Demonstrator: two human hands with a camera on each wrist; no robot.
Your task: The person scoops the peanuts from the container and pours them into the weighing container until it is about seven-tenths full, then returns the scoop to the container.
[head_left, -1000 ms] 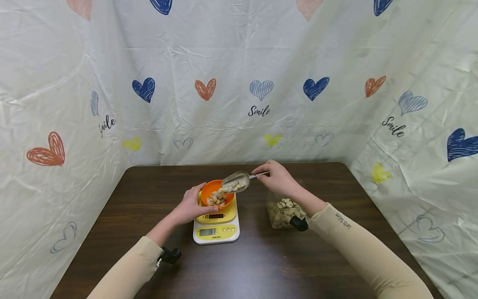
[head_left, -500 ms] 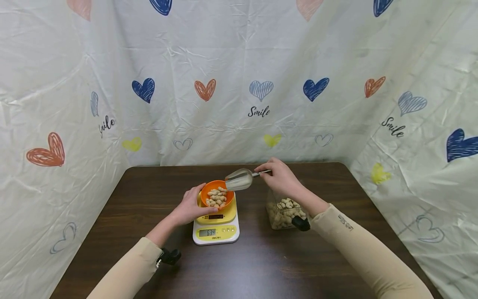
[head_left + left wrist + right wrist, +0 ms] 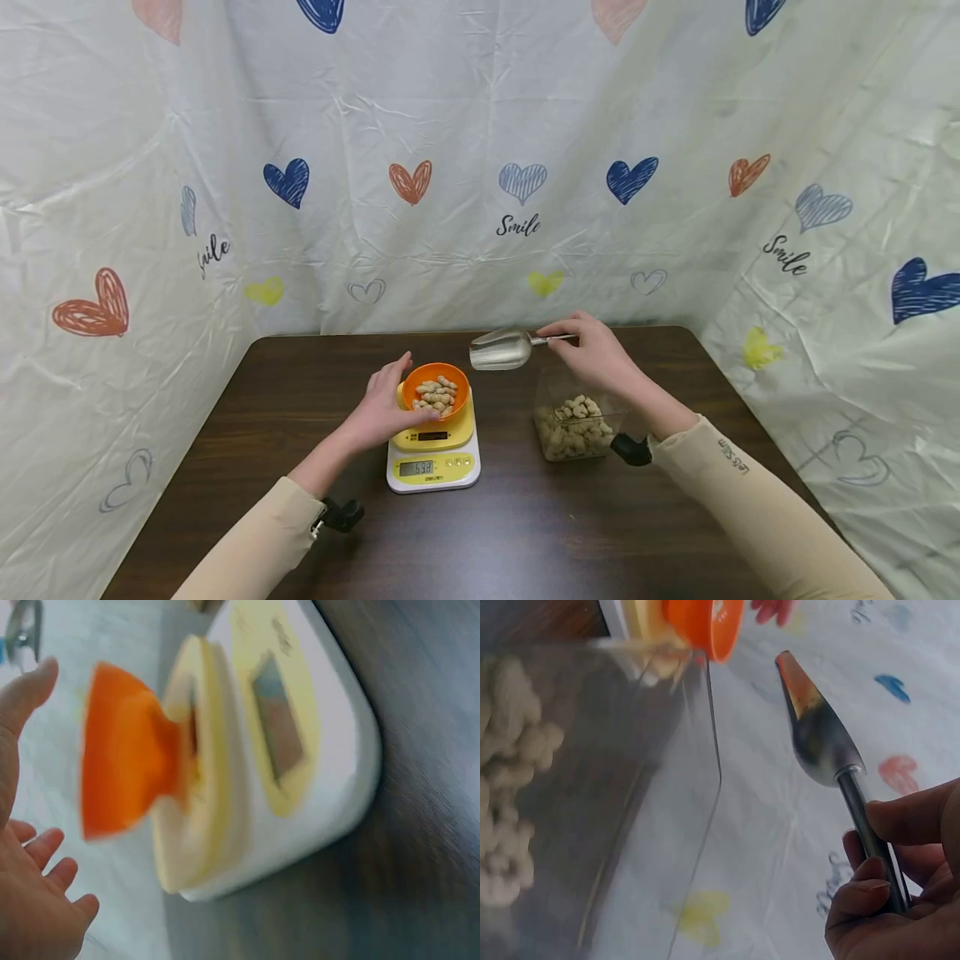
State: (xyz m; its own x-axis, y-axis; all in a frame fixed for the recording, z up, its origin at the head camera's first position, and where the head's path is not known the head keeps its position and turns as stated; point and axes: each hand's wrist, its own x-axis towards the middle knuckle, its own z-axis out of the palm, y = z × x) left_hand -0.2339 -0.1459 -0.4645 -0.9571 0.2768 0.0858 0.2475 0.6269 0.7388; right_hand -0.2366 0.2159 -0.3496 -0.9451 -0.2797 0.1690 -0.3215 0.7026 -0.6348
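An orange bowl (image 3: 414, 382) holding several peanuts (image 3: 438, 395) stands on a yellow and white kitchen scale (image 3: 467, 477) whose display shows digits. My left hand (image 3: 381, 412) is beside the bowl with thumb and fingers spread; in the left wrist view a gap separates them from the orange wall. Raised to the right of the bowl is a metal scoop (image 3: 501, 350), with no peanuts seen in its bowl. My right hand (image 3: 596, 354) grips its handle (image 3: 866, 825), thumb on one side and curled fingers on the other.
A clear plastic container (image 3: 545, 446), partly filled with peanuts (image 3: 577, 425), stands on the dark wooden table (image 3: 510, 533) below my right hand. A white curtain (image 3: 450, 100) printed with hearts hangs behind the table's far edge.
Peanuts slid from the scoop into the bowl, and the scale's digits changed. My right hand drew the emptied scoop away to the right. The left hand let go of the bowl.
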